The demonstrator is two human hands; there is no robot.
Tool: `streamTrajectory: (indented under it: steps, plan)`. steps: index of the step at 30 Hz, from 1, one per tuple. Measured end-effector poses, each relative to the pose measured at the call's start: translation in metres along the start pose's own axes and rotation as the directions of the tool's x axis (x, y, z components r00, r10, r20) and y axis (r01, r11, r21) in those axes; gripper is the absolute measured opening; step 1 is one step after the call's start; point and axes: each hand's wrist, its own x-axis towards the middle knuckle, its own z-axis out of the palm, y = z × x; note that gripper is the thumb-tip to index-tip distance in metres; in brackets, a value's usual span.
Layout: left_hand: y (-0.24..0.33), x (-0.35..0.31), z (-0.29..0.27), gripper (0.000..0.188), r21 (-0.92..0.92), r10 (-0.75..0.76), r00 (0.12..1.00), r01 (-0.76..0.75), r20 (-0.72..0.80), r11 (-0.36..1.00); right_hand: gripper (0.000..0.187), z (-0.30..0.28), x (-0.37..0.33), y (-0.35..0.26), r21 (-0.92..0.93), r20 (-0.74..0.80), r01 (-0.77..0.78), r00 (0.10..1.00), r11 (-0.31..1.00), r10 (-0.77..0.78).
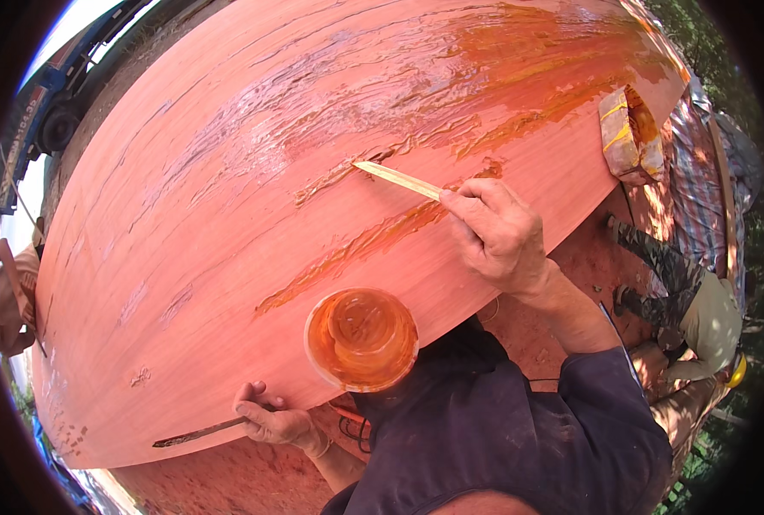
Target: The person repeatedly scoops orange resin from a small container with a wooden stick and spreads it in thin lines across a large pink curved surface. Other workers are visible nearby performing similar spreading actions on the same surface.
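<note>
A huge reddish wooden slab [202, 249] spreads before me, with dark cracks and glossy amber, resin-like liquid along its grain. My right hand [500, 232] grips a pale, flat wooden stick [399, 180], whose pointed tip touches a wet crack near the slab's middle. Between me and a long amber streak [348, 251] is a round see-through tub [362, 339], its inside coated with orange liquid. Low at the slab's near edge, my left hand [277, 417] holds a thin dark stick [197, 433]; its far end lies over the wood.
An open, stained carton [633, 136] stands on the slab's right edge. At far right a person in camouflage trousers [670, 275] bends down beside a yellow helmet [736, 372]. Another person [13, 292] is at the left edge. A blue truck [51, 103] stands beyond the slab.
</note>
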Motion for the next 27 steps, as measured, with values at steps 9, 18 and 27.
streamTrajectory:
  steps: [9,18,27]
  plan:
    - [0.003,-0.002,0.000,0.045,-0.026,0.024,0.999,-0.023,0.035,0.999,0.029,0.001,-0.003,0.010,0.038,-0.022,-0.051,0.998,0.998,0.052]
    - [0.001,-0.003,0.004,0.047,-0.026,0.048,0.999,-0.049,-0.018,0.998,0.023,0.005,-0.007,0.011,0.187,0.010,-0.209,0.978,0.960,0.210]
    - [0.004,0.000,0.003,0.051,0.045,-0.040,0.999,0.041,-0.015,0.998,0.022,0.007,-0.017,0.020,0.151,-0.058,-0.163,0.983,0.975,0.173]
